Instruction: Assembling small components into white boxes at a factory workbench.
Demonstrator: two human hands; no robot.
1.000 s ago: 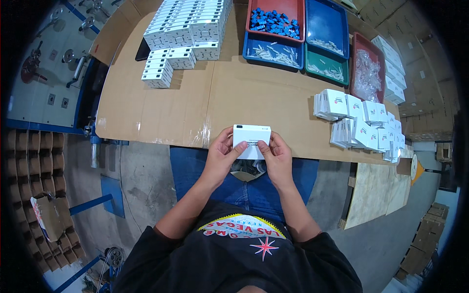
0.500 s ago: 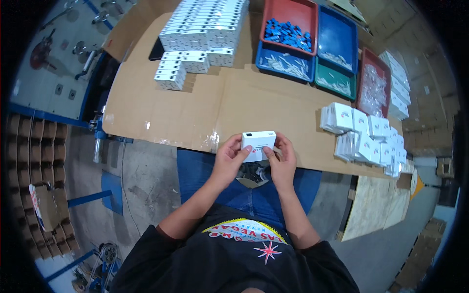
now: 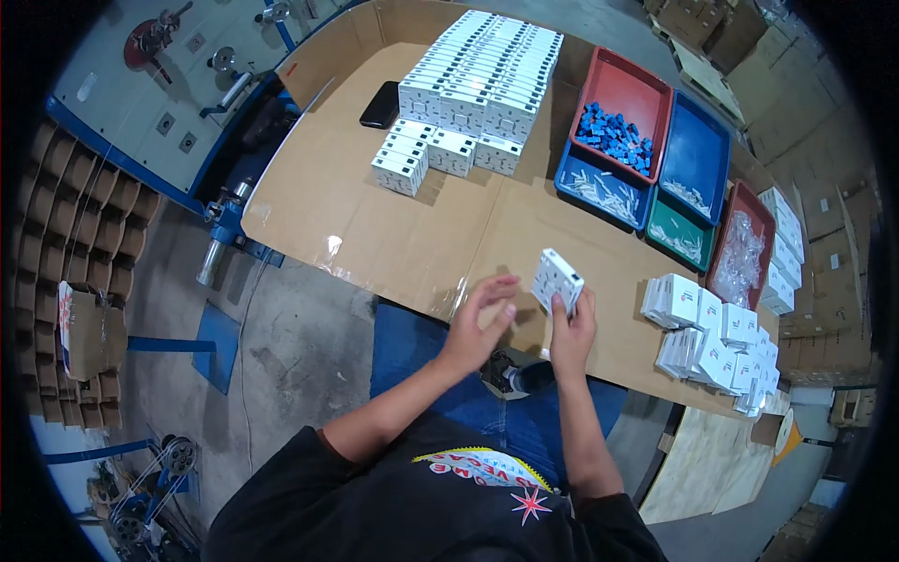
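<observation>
A small white printed box (image 3: 556,279) is gripped upright in my right hand (image 3: 573,335), thumb across its near face. Just left of it, my left hand (image 3: 479,323) is off the box, its fingers apart and nothing in it. Both hands are over the front edge of the cardboard-covered table (image 3: 375,234). Beyond my left hand stands a large stack of similar white boxes (image 3: 478,84), with a few shorter rows in front. To the right of my right hand lies a group of flat white packs (image 3: 716,342).
At the back right, a red tray (image 3: 592,89) has blue pieces, while blue (image 3: 691,150) and green (image 3: 679,239) trays hold small white pieces. Another red tray (image 3: 749,201) holds clear plastic bags. A black phone-like slab (image 3: 381,105) lies left of the stack. Blue machinery (image 3: 225,220) adjoins the table's left edge.
Both hands held the white box before; the left has let go and opened. My right hand has turned the box and moved it to the right. The view has shifted.
</observation>
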